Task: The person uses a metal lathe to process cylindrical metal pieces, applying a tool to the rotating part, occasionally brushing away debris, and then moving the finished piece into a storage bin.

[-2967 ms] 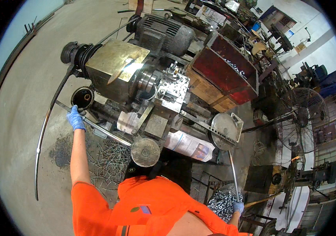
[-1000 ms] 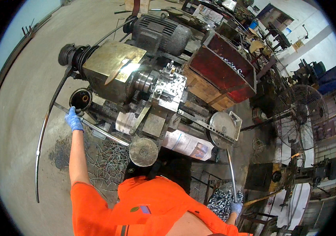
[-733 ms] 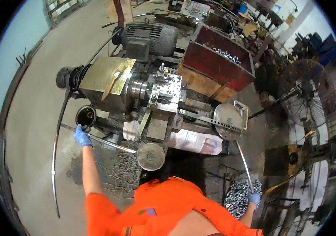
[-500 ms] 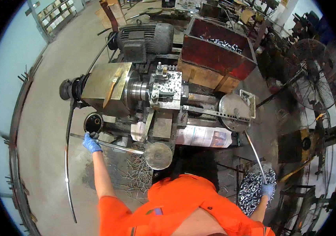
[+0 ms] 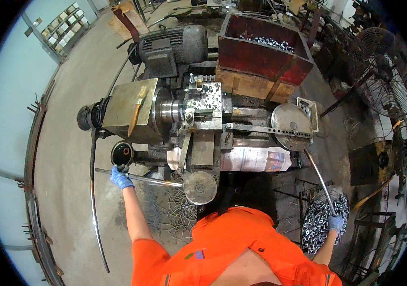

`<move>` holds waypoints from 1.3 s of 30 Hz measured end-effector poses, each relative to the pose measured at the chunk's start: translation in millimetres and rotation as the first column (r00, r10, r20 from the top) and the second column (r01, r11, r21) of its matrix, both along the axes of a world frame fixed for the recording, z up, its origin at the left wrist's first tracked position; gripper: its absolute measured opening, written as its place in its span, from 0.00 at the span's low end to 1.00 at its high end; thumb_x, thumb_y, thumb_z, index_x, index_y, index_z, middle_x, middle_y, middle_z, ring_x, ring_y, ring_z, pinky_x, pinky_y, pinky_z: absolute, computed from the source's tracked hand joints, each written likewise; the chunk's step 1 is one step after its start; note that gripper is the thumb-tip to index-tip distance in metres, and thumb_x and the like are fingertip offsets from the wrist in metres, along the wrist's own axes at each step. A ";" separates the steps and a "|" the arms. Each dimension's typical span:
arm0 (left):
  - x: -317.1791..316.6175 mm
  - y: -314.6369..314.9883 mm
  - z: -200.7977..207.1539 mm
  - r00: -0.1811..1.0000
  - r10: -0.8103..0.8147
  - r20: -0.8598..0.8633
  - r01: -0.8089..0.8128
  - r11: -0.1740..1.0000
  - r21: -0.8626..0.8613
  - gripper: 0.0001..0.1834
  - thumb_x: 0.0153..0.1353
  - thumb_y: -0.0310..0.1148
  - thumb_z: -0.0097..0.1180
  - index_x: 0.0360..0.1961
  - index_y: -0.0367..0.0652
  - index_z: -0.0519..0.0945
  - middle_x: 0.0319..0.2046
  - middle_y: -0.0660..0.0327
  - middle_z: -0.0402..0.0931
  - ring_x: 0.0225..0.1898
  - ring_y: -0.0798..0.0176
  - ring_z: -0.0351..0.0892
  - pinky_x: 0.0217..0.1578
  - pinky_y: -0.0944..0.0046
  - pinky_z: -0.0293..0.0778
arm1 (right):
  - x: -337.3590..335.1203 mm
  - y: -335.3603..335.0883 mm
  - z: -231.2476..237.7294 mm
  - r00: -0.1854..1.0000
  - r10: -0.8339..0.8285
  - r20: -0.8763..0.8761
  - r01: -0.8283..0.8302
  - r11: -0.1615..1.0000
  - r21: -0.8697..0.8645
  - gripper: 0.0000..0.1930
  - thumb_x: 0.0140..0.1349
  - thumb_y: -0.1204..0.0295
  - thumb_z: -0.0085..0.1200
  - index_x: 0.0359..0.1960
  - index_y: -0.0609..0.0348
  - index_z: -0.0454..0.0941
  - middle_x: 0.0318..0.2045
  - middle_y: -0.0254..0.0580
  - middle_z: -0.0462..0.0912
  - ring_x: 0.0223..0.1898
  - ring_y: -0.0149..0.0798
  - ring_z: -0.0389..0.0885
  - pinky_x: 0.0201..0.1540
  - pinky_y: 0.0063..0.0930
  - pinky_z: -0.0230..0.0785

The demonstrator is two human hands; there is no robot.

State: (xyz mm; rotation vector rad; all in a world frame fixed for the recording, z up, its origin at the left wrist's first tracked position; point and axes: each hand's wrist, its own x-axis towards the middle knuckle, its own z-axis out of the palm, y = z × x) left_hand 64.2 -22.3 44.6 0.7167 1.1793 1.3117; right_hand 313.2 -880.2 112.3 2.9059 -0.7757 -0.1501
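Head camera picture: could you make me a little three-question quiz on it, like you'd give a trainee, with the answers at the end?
1. Multiple choice. The right hand grips: a) a fan; b) a rod; c) a sheet of paper.
2. True or false: the left hand is bare.
3. Fill in the colour: the ____ bin sits on a wooden box.

Key: 1. b; 2. false, it is gloved in blue; 3. red.

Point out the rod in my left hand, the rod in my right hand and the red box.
Left rod (image 5: pixel 158 180): head view, on its bare metal shaft.
Right rod (image 5: pixel 323 181): head view, about midway along its shaft.
Red box (image 5: pixel 253 58): head view, on its near outer wall.
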 end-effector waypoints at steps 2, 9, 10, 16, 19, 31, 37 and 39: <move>2.7 -1.5 -0.5 1.000 0.006 0.002 -0.006 1.000 -0.013 0.11 0.56 0.33 0.50 0.26 0.32 0.76 0.22 0.51 0.78 0.16 0.55 0.75 0.21 0.60 0.77 | -2.9 7.9 11.5 1.000 -0.004 -0.004 0.004 1.000 -0.003 0.21 0.45 0.57 0.58 0.32 0.65 0.78 0.35 0.59 0.80 0.40 0.55 0.78 0.45 0.41 0.70; 5.0 -0.4 -0.3 1.000 0.018 -0.017 -0.018 1.000 -0.008 0.12 0.54 0.33 0.50 0.26 0.32 0.76 0.22 0.51 0.78 0.17 0.54 0.76 0.21 0.59 0.77 | -0.4 -23.1 -21.0 0.999 -0.037 -0.019 0.037 0.999 -0.012 0.20 0.45 0.57 0.58 0.32 0.62 0.79 0.34 0.57 0.80 0.39 0.55 0.79 0.44 0.41 0.70; 5.9 -1.4 0.7 1.000 0.016 -0.015 -0.017 1.000 -0.015 0.12 0.55 0.33 0.50 0.26 0.32 0.76 0.22 0.51 0.78 0.17 0.54 0.76 0.22 0.59 0.77 | -2.0 -22.0 -18.9 0.999 -0.043 -0.011 0.043 0.999 0.006 0.20 0.44 0.57 0.58 0.32 0.62 0.79 0.34 0.57 0.80 0.38 0.55 0.79 0.44 0.41 0.70; 8.5 -1.4 3.7 1.000 0.019 0.005 -0.019 1.000 -0.025 0.12 0.55 0.33 0.51 0.27 0.31 0.75 0.23 0.50 0.77 0.18 0.54 0.76 0.24 0.59 0.78 | -6.5 -21.1 -19.9 1.000 -0.008 0.024 0.006 0.998 0.055 0.18 0.43 0.59 0.59 0.30 0.62 0.80 0.32 0.59 0.80 0.37 0.56 0.79 0.41 0.42 0.70; 7.9 -7.9 7.8 1.000 0.028 -0.007 -0.028 0.999 -0.025 0.12 0.55 0.33 0.51 0.26 0.31 0.74 0.23 0.50 0.77 0.18 0.55 0.76 0.24 0.60 0.78 | -10.5 8.9 8.7 0.999 0.000 0.051 -0.003 0.998 0.061 0.18 0.42 0.60 0.59 0.30 0.62 0.80 0.31 0.59 0.80 0.37 0.56 0.79 0.41 0.42 0.70; 6.0 -1.1 0.9 1.000 -0.014 0.011 0.015 1.000 -0.025 0.12 0.57 0.34 0.49 0.28 0.32 0.74 0.23 0.52 0.76 0.19 0.56 0.76 0.24 0.61 0.78 | -6.8 -13.7 -15.4 0.996 -0.084 0.015 0.084 0.996 0.042 0.18 0.40 0.62 0.61 0.30 0.62 0.79 0.31 0.57 0.80 0.36 0.55 0.79 0.41 0.41 0.71; 2.8 0.9 -1.7 0.999 -0.026 0.027 0.026 0.999 -0.025 0.12 0.58 0.34 0.49 0.29 0.33 0.73 0.23 0.51 0.76 0.19 0.55 0.76 0.24 0.60 0.78 | -10.7 -11.3 -13.4 0.998 -0.045 0.034 0.043 0.997 0.071 0.18 0.40 0.61 0.62 0.29 0.61 0.78 0.30 0.57 0.81 0.35 0.55 0.79 0.39 0.41 0.71; 2.8 1.1 -0.8 0.999 -0.033 0.026 0.034 0.999 -0.027 0.12 0.58 0.34 0.49 0.29 0.33 0.74 0.23 0.51 0.76 0.19 0.54 0.76 0.24 0.60 0.78 | -10.5 -16.4 -20.5 0.997 -0.062 0.055 0.057 0.996 0.072 0.19 0.40 0.60 0.62 0.30 0.62 0.78 0.30 0.56 0.81 0.35 0.55 0.79 0.39 0.41 0.71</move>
